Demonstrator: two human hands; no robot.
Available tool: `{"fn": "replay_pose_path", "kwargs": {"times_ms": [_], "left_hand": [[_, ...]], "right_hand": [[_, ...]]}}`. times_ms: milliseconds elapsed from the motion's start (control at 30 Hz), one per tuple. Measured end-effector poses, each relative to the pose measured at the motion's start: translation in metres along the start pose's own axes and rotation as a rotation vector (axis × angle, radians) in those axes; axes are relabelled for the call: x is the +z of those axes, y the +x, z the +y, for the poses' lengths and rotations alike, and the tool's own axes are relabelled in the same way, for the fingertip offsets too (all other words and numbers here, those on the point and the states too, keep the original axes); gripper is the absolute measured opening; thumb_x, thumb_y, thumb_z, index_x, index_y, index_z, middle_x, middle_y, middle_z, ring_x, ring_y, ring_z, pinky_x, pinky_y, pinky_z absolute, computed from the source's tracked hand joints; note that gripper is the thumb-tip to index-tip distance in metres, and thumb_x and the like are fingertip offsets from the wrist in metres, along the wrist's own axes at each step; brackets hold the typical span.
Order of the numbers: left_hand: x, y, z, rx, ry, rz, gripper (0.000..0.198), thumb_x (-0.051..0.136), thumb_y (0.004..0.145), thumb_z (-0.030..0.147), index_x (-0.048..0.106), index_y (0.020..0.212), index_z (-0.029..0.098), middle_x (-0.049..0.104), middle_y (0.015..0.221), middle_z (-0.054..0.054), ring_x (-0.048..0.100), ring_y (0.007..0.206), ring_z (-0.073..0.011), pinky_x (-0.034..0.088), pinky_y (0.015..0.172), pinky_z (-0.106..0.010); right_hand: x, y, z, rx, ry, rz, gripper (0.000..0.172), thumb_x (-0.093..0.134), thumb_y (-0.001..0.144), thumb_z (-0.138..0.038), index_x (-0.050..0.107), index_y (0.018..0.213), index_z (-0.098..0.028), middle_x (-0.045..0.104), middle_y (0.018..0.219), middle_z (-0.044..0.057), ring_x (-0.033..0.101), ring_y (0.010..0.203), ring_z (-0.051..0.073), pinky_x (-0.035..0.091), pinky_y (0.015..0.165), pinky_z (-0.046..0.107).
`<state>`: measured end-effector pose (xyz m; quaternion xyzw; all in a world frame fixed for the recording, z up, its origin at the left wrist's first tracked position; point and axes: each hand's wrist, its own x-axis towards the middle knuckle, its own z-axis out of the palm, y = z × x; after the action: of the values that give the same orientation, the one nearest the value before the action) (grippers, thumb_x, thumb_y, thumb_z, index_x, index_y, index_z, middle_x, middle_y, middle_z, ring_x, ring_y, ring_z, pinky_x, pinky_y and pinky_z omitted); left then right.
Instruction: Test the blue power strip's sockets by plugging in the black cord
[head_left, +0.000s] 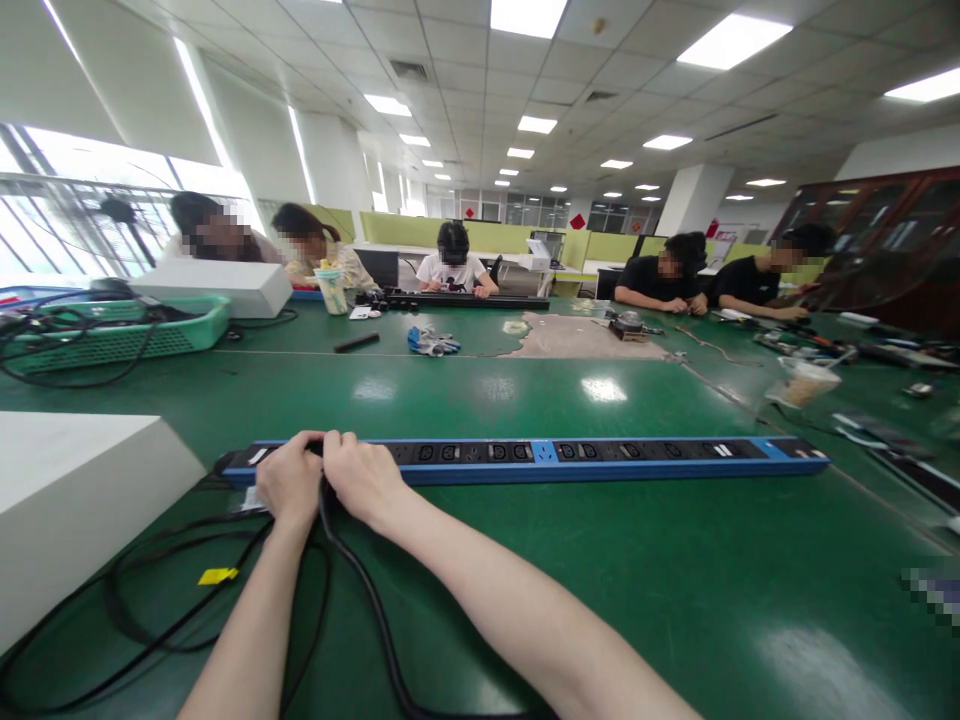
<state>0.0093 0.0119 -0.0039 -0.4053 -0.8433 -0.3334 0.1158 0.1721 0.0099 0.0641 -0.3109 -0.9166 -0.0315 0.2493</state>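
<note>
A long blue and black power strip (547, 462) lies across the green table, its row of sockets facing up. My left hand (291, 478) and my right hand (364, 476) meet over its left part, fingers closed. Between them both hands grip the upper end of a thick black cable (367, 590), which runs down toward the bottom edge. The cable's end is hidden by my fingers, so I cannot tell whether it sits in a socket. Thinner black cords (172, 640) with a yellow tag (217, 576) lie coiled to the left of my left forearm.
A white box (82, 500) stands at the near left. Behind it is a green basket (172, 335) holding cables. Gloves (433, 342) and a black bar (356, 343) lie farther back. Several people sit around the table. A plastic cup (806, 385) and electronic parts are at the right.
</note>
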Motion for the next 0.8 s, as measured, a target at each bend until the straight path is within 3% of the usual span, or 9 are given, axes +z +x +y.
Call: {"fn": "replay_pose_path", "kwargs": {"times_ms": [233,400,600,700,800], "left_hand": [[-0.004,-0.004,0.005,0.011,-0.038,0.016,0.034,0.050,0.091,0.025,0.078,0.110,0.027,0.074,0.095,-0.008,0.059,0.082,-0.0232,0.038,0.071,-0.032],[-0.006,-0.005,0.006,0.025,-0.059,0.028,0.035,0.048,0.089,0.022,0.078,0.107,0.027,0.074,0.093,-0.008,0.059,0.082,-0.0242,0.039,0.071,-0.033],[-0.004,-0.003,0.005,0.032,-0.008,0.033,0.038,0.046,0.090,0.020,0.077,0.111,0.024,0.075,0.096,-0.010,0.061,0.086,-0.0251,0.039,0.073,-0.033],[-0.005,-0.004,0.006,0.022,-0.002,0.034,0.038,0.046,0.090,0.021,0.077,0.112,0.023,0.074,0.097,-0.011,0.062,0.087,-0.0268,0.040,0.075,-0.034],[-0.007,-0.006,0.008,0.046,-0.032,0.044,0.039,0.045,0.089,0.018,0.078,0.109,0.025,0.074,0.095,-0.010,0.062,0.089,-0.0279,0.041,0.078,-0.036]], "right_hand": [[-0.007,0.004,0.012,0.035,0.027,-0.023,0.026,0.049,0.093,-0.014,0.045,0.119,-0.015,0.069,0.105,0.012,0.073,0.090,0.027,0.059,0.073,0.039],[-0.006,-0.005,0.018,0.006,0.023,-0.004,0.020,0.046,0.098,-0.019,0.046,0.118,-0.016,0.068,0.105,0.011,0.072,0.090,0.026,0.059,0.072,0.036],[-0.017,0.000,0.008,-0.096,-0.052,-0.005,0.022,0.033,0.104,-0.017,0.046,0.122,-0.016,0.066,0.113,0.014,0.070,0.099,0.023,0.059,0.075,0.035],[-0.030,0.008,0.013,0.002,0.026,0.014,0.024,0.035,0.106,-0.027,0.047,0.124,-0.017,0.069,0.111,0.013,0.071,0.098,0.024,0.058,0.078,0.035],[-0.042,0.008,0.035,0.093,0.185,0.022,0.034,0.043,0.106,-0.040,0.049,0.134,-0.021,0.073,0.110,0.009,0.072,0.098,0.025,0.056,0.087,0.037]]}}
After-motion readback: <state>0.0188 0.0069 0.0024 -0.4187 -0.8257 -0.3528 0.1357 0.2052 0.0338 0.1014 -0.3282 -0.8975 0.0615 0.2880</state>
